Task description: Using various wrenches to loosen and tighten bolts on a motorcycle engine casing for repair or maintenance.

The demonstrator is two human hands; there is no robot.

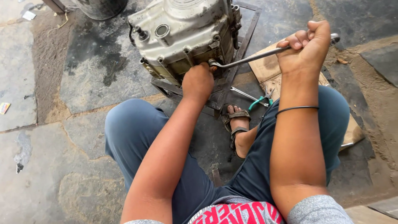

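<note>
A grey metal engine case [182, 33] sits on a dark steel frame [244, 37] on the stone floor. My left hand [198, 82] is closed against the lower edge of the case, beside the head of a long silver wrench [248, 57]. My right hand [306, 45] is clenched around the far end of that wrench's handle, raised above my right knee. The wrench head sits on a fastener at the case's lower right corner, partly hidden by my left hand.
A second spanner [244, 95] and green-handled pliers [261, 100] lie on the floor near my sandalled foot [236, 120]. A piece of cardboard [265, 70] lies to the right. A dark drum [101, 7] stands at the top. Oil stains mark the slabs.
</note>
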